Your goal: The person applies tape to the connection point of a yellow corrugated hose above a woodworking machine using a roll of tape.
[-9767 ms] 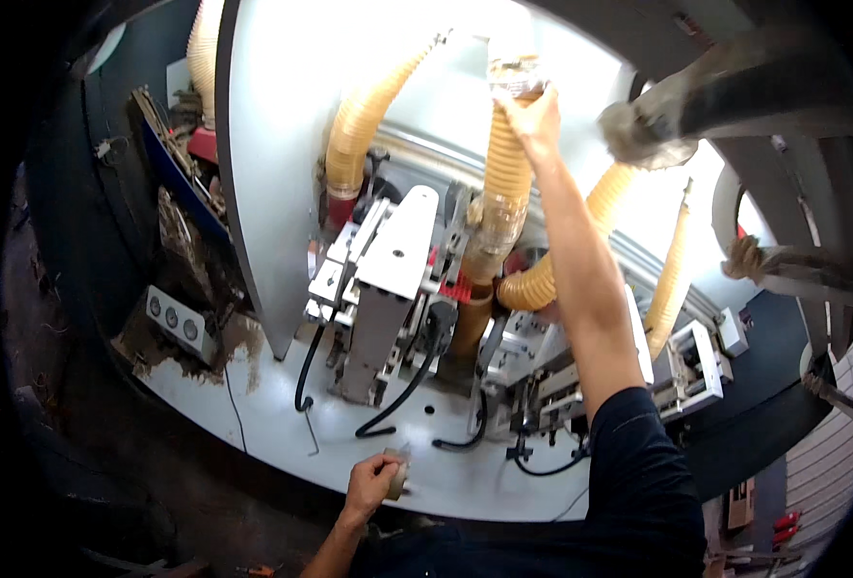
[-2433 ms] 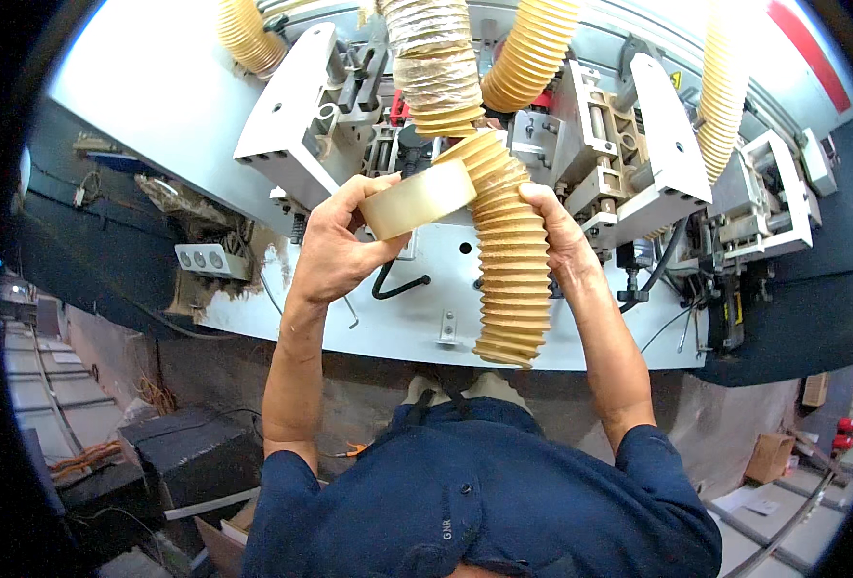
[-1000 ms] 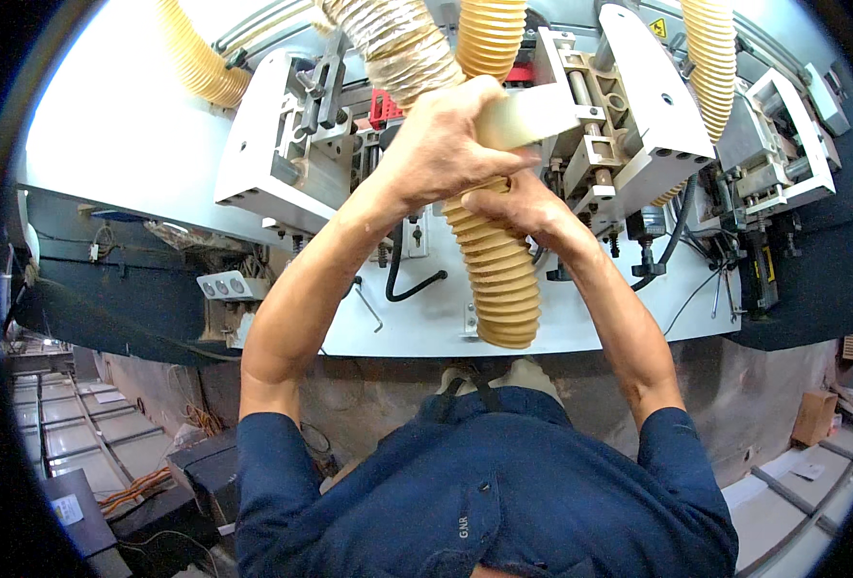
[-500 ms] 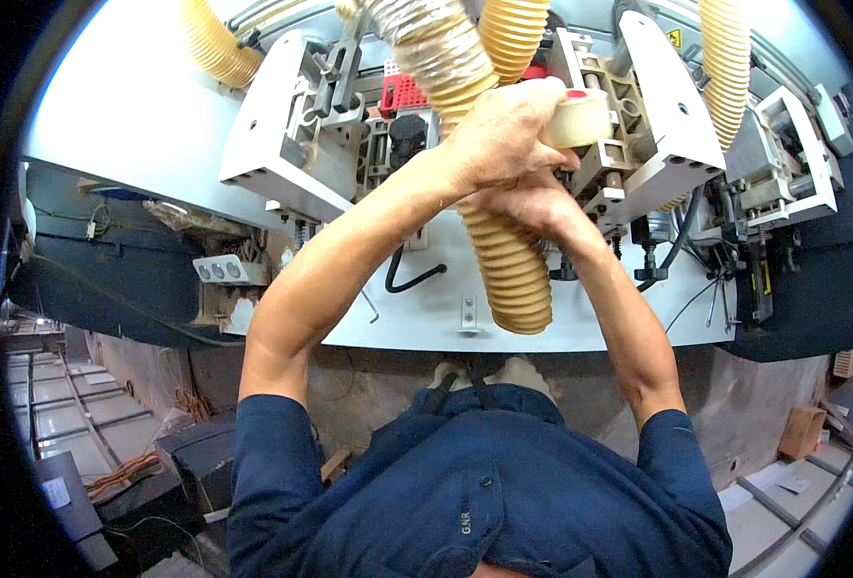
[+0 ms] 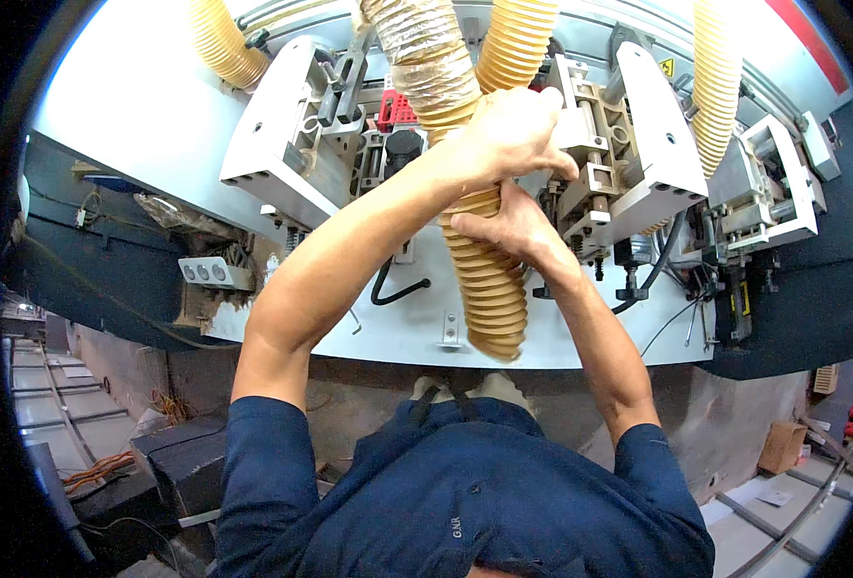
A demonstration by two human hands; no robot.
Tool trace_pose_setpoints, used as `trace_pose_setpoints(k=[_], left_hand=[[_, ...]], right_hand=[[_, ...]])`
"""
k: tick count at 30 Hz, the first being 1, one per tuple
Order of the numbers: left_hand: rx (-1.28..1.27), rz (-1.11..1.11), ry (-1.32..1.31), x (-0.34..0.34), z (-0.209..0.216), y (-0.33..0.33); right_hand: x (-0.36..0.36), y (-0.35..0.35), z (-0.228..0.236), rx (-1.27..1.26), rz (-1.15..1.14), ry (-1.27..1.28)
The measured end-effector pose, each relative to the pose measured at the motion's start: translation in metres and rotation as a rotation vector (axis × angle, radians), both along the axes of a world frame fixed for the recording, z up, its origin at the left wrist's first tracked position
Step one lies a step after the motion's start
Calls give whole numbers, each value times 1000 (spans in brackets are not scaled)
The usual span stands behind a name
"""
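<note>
A ribbed yellow hose [image 5: 489, 299] hangs down in front of the machine, its lower end loose. Higher up, a stretch of it is wrapped in clear, wrinkled film or tape [image 5: 426, 53]. My left hand [image 5: 508, 135] lies across the hose, back of the hand up, with thumb and fingertips apart on its right side. Nothing shows in that gap; some of its fingers are hidden. Just below, my right hand [image 5: 523, 226] grips the hose from the right, thumb across the front and the other fingers behind, out of sight. No tape roll is visible now.
White-sided machine units with metal guides stand left [image 5: 287, 125] and right [image 5: 653, 125] of the hose. More yellow hoses [image 5: 518, 43] rise behind. A black knob [image 5: 404, 146], a red perforated part [image 5: 394, 111] and a small bracket [image 5: 450, 330] are nearby.
The pale tape roll at my left hand has gone from sight. My right hand has shifted lower, its thumb now across the hose. The hose's lower end sits lower and further left in view.
</note>
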State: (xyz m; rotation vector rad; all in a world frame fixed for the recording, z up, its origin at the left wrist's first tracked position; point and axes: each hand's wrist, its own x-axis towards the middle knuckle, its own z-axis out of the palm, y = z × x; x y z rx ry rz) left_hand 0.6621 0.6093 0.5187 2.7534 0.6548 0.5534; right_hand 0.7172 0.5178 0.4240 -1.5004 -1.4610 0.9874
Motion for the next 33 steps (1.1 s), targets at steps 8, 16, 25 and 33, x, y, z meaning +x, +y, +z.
trace_pose_setpoints(k=[8,16,25,33], left_hand=[[-105,-11,44,7,0,11],[-160,87,184,23,3,22],[-339,-183,-152,-19,18,37],[-1091,38,-1063,-124,-71,3]], right_hand=[[-1,-1,9,-39,33,-42],[-5,3,10,-35,-97,-231],[14,-8,18,-71,3,1],[12,-10,8,-74,74,303]])
